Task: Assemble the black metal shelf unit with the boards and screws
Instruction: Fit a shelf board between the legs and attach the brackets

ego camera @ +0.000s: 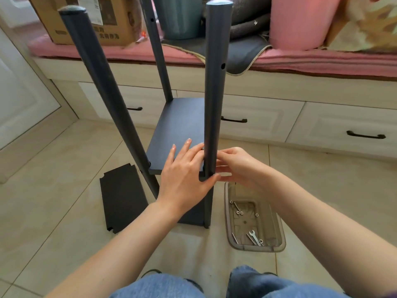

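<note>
The black shelf unit stands on the tiled floor with three dark posts rising toward me. A dark board (180, 125) sits between the posts. My left hand (184, 177) lies flat on the board's near right corner, thumb under its edge against the near right post (214, 93). My right hand (236, 166) has its fingertips at that same post where board and post meet; whatever it pinches is hidden. A loose black board (122, 198) lies flat on the floor to the left. The near left post (103, 87) leans leftward.
A clear plastic tray (279, 237) on the floor at right holds screws, nuts and a small wrench (254, 236). A white drawer bench (322, 121) with a pink cushion, a cardboard box (90, 20) and pillows runs behind. My knees in jeans are at the bottom edge.
</note>
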### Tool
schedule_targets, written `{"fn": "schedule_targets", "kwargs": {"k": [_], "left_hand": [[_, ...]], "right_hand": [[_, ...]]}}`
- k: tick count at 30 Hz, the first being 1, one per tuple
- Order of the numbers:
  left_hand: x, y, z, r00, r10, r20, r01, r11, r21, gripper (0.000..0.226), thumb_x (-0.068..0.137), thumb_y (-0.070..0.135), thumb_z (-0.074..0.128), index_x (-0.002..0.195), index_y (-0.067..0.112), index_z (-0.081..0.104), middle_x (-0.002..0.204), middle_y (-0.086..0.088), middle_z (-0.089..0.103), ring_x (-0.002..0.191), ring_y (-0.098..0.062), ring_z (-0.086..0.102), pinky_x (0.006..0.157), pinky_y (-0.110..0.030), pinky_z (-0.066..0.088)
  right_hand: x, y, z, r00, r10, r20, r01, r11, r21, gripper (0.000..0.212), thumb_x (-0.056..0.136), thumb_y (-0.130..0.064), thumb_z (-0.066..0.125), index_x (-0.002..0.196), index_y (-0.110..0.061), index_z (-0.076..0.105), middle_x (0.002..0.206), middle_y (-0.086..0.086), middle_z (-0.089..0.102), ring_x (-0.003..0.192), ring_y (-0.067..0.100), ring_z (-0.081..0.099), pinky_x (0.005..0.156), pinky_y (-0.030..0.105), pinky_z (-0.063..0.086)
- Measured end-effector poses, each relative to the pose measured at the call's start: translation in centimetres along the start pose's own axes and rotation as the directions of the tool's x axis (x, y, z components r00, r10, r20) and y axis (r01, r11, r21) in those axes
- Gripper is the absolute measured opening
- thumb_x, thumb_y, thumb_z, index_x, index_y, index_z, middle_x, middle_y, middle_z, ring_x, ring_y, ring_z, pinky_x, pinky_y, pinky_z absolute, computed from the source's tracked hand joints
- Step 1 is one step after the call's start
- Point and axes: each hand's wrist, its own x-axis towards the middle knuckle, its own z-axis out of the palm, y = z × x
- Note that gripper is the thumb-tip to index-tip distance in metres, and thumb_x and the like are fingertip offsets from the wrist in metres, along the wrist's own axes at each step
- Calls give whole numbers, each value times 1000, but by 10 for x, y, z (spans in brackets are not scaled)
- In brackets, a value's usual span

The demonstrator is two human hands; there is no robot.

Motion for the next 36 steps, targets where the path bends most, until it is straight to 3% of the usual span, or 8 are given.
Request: {"fn": "schedule_targets", "kwargs": {"k": [3, 8, 13, 16, 19, 23, 27, 36], "left_hand": [[-1, -4, 0, 1000, -16, 24, 15, 999, 47, 70, 91, 66, 53, 149, 27, 47, 156, 5, 43, 152, -23, 25, 125, -48, 5], [-4, -8, 5, 999, -32, 43, 26, 992, 124, 79, 90, 78, 23, 153, 33, 41, 160, 8, 36, 153, -21, 21, 126, -44, 14], [-6, -7, 6, 999, -32, 33, 27, 989, 143, 77, 91, 76, 23, 148, 30, 50, 158, 8, 40, 152, -21, 24, 124, -42, 17], [-6, -7, 6, 998, -38, 43, 31, 987, 160, 75, 92, 74, 27, 147, 29, 51, 158, 9, 38, 153, -20, 22, 125, -41, 16], [-6, -5, 7, 998, -41, 40, 34, 985, 169, 76, 92, 74, 25, 146, 28, 53, 158, 8, 39, 153, -21, 23, 124, -41, 16], [-7, -4, 8, 999, -44, 33, 37, 982, 188, 75, 93, 74, 27, 145, 27, 54, 157, 7, 40, 152, -21, 24, 123, -40, 15], [-7, -4, 8, 999, -43, 27, 37, 981, 190, 76, 93, 74, 26, 143, 26, 56, 156, 6, 42, 152, -22, 26, 123, -42, 17], [-7, -3, 8, 999, -34, 18, 30, 980, 197, 80, 92, 74, 20, 143, 24, 56, 155, 3, 43, 151, -24, 28, 122, -44, 19]], "right_hand": [[1, -1, -2, 1000, -14, -1, 14, 998, -61, 35, 100, -38, 53, 111, -9, 68, 94, 9, 74, 83, 13, 71, 80, 32, 57], [3, 3, -2, 1000, -9, 16, 9, 999, -38, 34, 98, -40, 55, 113, -13, 68, 102, 9, 74, 94, 16, 72, 89, 36, 57], [-2, 36, -16, 997, -46, -57, 41, 995, -86, 31, 104, -34, 45, 114, -14, 67, 101, 1, 75, 101, 17, 69, 91, 33, 54], [-7, 83, -25, 989, -118, -94, 45, 826, -562, 23, 102, -29, 49, 113, -18, 65, 107, -2, 70, 101, 12, 65, 79, 20, 47], [-11, 137, -22, 993, -101, -55, 18, 607, -794, 31, 100, -33, 52, 127, -22, 58, 120, -3, 59, 113, 14, 57, 89, 22, 45], [-15, 183, -8, 998, -54, 46, 64, 419, -906, 47, 99, -46, 48, 143, -37, 39, 153, -1, 29, 137, 24, 33, 106, 39, 42], [-14, 205, -1, 996, -22, 87, 89, 304, -948, 57, 96, -53, 49, 148, -38, 30, 162, -2, 5, 146, 34, 14, 111, 49, 39], [-9, 218, -23, 996, -74, 46, 64, 264, -962, 62, 94, -56, 50, 149, -35, 28, 163, -3, -1, 146, 36, 15, 105, 48, 45]]}}
